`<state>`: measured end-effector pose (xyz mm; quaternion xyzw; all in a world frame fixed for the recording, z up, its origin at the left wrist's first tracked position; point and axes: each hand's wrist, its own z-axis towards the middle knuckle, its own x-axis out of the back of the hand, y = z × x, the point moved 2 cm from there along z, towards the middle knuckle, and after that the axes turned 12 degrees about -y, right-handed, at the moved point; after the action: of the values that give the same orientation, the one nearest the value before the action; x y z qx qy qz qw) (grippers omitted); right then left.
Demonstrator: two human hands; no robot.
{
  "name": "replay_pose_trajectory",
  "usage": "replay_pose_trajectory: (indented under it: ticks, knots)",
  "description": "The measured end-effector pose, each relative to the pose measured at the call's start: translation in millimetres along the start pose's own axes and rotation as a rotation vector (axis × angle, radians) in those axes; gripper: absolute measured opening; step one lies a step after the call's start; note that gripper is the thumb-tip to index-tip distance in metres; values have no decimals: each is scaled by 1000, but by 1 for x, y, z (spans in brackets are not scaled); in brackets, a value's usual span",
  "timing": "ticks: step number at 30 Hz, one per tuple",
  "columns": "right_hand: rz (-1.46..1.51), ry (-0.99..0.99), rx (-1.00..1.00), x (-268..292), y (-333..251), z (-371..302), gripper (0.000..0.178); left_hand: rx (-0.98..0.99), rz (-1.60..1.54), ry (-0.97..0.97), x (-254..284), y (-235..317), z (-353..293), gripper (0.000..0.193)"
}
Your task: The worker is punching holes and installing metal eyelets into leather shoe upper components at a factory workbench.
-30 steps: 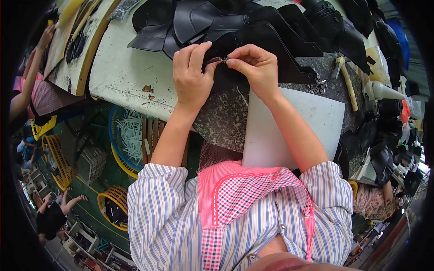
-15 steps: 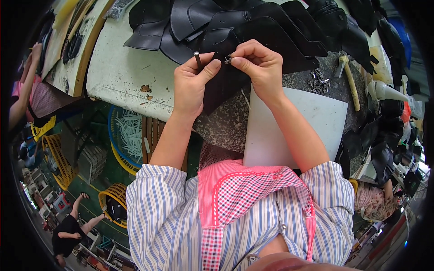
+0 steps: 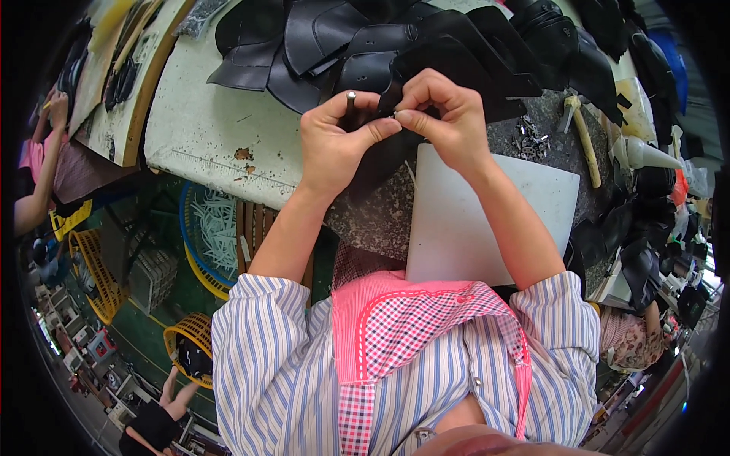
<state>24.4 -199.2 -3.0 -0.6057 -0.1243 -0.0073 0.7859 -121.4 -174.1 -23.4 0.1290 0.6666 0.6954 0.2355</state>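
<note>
My left hand (image 3: 334, 148) is closed around a slim dark rod with a silver top (image 3: 350, 97), which pokes up between thumb and fingers. The left thumb tip reaches across to the right hand's fingertips. My right hand (image 3: 449, 118) pinches with thumb and forefinger; a tiny metal fitting (image 3: 396, 114) shows slightly there, mostly covered. Beneath both hands hangs a dark leather piece (image 3: 376, 163), in shadow. Just beyond the fingers lies a heap of black leather pieces (image 3: 327, 38), some with small holes.
Right of the hands are a pile of small metal fittings (image 3: 530, 143), a hammer (image 3: 584, 144) with a wooden handle, and a white bottle (image 3: 646, 154). A white board (image 3: 494, 216) lies near me. Left below are a blue basket (image 3: 185, 220) of pale strips and yellow baskets (image 3: 99, 281). People work nearby.
My left hand has moved right, so its thumb now meets the right fingertips. The small metal fitting, plainer before, is now mostly covered. A person at lower left has shifted.
</note>
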Motion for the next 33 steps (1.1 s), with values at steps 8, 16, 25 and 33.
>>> replay_pose_trajectory:
  ticks: [8, 16, 25, 33]
  knots:
    - [-632, 62, 252, 21, -33, 14, 39, 26, -28, -79, -10, 11, -5, 15]
    - [-183, -67, 76, 18, -47, -7, 21, -825, 825, 38, -19, 39, -10, 25]
    - [-118, -5, 358, 21, -57, -21, 20, -948, 651, 73, -35, 38, -14, 24]
    - [84, -74, 370, 33, -62, -31, 21, -999, 439, -54, -45, 40, -7, 24]
